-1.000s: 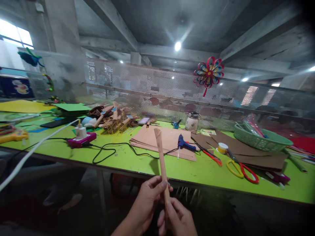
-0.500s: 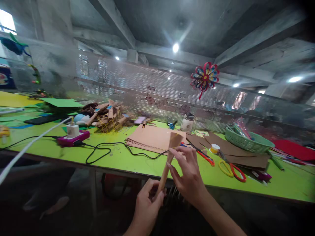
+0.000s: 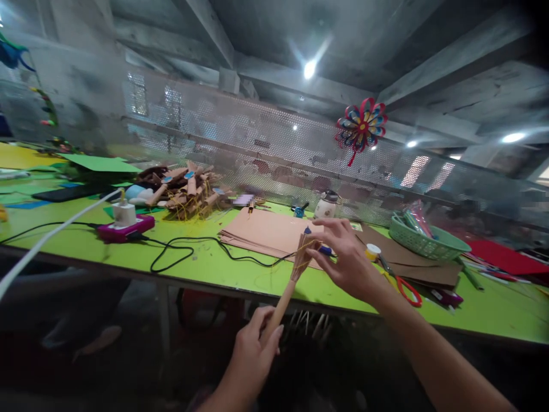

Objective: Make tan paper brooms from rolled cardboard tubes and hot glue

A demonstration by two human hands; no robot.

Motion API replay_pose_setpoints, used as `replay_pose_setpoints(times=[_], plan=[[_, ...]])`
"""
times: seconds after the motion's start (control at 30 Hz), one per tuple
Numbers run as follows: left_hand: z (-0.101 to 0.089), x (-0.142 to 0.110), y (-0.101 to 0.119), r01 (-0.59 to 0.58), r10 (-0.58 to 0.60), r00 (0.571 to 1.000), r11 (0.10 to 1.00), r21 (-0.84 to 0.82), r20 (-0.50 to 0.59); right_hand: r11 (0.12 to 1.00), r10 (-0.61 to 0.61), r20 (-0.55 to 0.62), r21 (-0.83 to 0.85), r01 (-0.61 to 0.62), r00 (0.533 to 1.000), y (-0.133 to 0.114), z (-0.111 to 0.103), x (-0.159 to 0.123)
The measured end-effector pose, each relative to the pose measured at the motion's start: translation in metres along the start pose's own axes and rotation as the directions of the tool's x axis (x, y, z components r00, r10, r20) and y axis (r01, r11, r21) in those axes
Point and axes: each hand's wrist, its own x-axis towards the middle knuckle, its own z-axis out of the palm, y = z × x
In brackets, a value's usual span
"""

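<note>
My left hand [image 3: 253, 346] is closed around the lower part of a slim rolled brown paper tube [image 3: 283, 303], which tilts up to the right. The tube's upper end flares into a fringe of narrow paper strips, with thin yellow thread near it. My right hand [image 3: 347, 254] is beside this fringed end, thumb and fingers apart; whether a fingertip touches the strips or thread, I cannot tell. Behind the fringe lies a blue object [image 3: 326, 250], partly hidden by my hand. Brown paper sheets [image 3: 261, 229] are stacked on the green table beyond.
A pile of brown paper rolls [image 3: 193, 194] stands at the back left. Nearer are a purple power strip [image 3: 126, 229] and its black cord [image 3: 223, 246]. On the right are scissors [image 3: 407, 292], a thread spool [image 3: 372, 252] and a green basket [image 3: 429, 243]. A perforated screen rises behind.
My right hand has come off the tube and moved slightly right and up, its fingers spreading. The tube's end now shows separate strips. My left hand keeps its hold.
</note>
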Motion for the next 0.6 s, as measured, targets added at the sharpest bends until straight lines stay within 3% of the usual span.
replay_pose_setpoints(times=[0.2,0.37,0.4,0.53,0.6], plan=[[-0.005,-0.001,0.003,-0.111,0.106,0.994,0.97,0.218,0.034,0.95,-0.151,0.342,-0.209,0.232,0.927,0.003,0.008,0.003],[-0.006,-0.006,0.002,-0.178,0.16,0.983,0.956,0.234,0.093,0.944,-0.208,0.615,-0.077,0.32,0.761,0.016,0.022,0.018],[-0.007,-0.006,0.003,-0.174,0.153,0.983,0.957,0.231,0.107,0.95,-0.205,0.626,-0.058,0.308,0.752,0.018,0.023,0.021],[-0.011,-0.007,0.006,-0.142,0.115,0.985,0.964,0.225,0.128,0.981,-0.113,0.6,-0.059,0.185,0.792,0.017,0.019,0.025],[-0.014,-0.007,0.009,-0.145,0.118,0.985,0.963,0.227,0.128,0.988,-0.088,0.618,-0.049,0.15,0.781,0.014,0.017,0.024]])
